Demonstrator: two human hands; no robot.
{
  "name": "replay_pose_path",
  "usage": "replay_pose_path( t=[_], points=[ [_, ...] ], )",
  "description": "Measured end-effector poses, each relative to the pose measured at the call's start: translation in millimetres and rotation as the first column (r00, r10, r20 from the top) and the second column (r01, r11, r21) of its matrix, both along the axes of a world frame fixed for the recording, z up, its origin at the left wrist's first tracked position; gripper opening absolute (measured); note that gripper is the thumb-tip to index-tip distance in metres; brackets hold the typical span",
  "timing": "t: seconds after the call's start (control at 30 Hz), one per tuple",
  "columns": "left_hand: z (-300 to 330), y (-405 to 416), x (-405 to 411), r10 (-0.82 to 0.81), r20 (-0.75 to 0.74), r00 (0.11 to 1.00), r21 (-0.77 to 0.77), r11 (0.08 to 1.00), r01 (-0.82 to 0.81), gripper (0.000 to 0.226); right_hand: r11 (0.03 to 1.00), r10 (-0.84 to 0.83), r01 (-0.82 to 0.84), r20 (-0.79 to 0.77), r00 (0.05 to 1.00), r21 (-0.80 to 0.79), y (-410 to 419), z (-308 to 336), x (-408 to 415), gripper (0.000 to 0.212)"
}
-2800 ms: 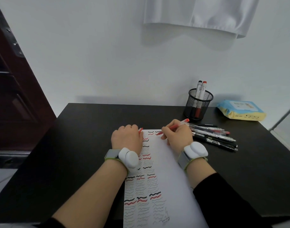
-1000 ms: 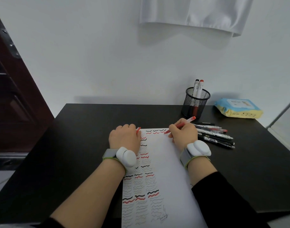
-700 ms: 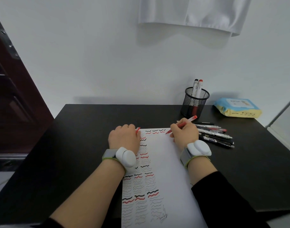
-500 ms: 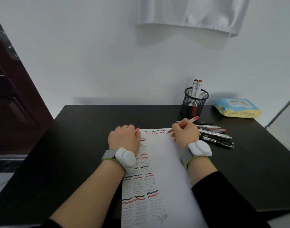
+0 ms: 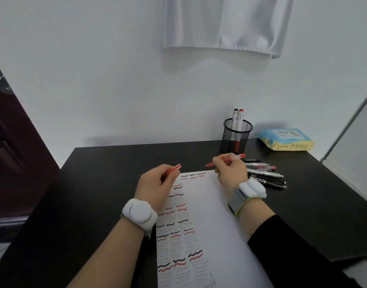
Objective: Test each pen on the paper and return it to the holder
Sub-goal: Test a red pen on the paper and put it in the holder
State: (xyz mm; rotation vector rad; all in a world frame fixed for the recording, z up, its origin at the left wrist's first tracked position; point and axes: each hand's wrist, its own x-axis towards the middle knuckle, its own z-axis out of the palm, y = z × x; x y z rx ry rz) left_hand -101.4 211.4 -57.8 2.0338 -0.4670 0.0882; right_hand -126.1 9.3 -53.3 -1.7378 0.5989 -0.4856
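Both my hands are occupied: my right hand (image 5: 230, 170) pinches the red pen (image 5: 225, 161), tip lifted just off the top edge of the paper (image 5: 215, 225); my left hand (image 5: 155, 187) curls round the pen's red cap (image 5: 173, 169). Mesh holder (image 5: 236, 135) stands behind, two markers (image 5: 237, 119) inside. Several pens (image 5: 263, 175) lie right of the paper.

A sheet of paper (image 5: 211, 215) is laid at the front edge of the black table (image 5: 99, 183); holder (image 5: 236, 136), loose pens (image 5: 263, 175) and wipes pack (image 5: 286, 140) are set toward its far right corner.
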Motion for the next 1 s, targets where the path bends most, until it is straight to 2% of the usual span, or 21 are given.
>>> replay_pose_path(
  t=[0.07, 0.13, 0.27, 0.47, 1.0],
  points=[
    [2, 2, 1, -0.019, -0.039, 0.999, -0.078, 0.997, 0.015, 0.015, 0.995, 0.037, -0.042, 0.059, 0.998, 0.086, 4, 8, -6, 0.012],
    [3, 4, 2, -0.056, -0.076, 0.996, -0.128, 0.991, 0.046, 0.017, 0.982, 0.071, -0.091, 0.123, 0.990, 0.168, 10, 17, -11, 0.023],
    [6, 6, -1, -0.226, -0.166, 0.960, -0.176, 0.965, 0.197, 0.017, 0.958, 0.122, -0.164, 0.181, 0.976, 0.237, 24, 31, -19, 0.037],
    [8, 8, -4, -0.250, -0.164, 0.954, -0.197, 0.956, 0.216, 0.019, 0.942, 0.070, -0.144, 0.241, 0.968, 0.302, 33, 42, -20, 0.033],
    [8, 8, -2, -0.345, -0.209, 0.915, -0.180, 0.933, 0.311, 0.014, 0.948, 0.093, -0.161, 0.244, 0.965, 0.275, 50, 39, -19, 0.032]
  ],
)
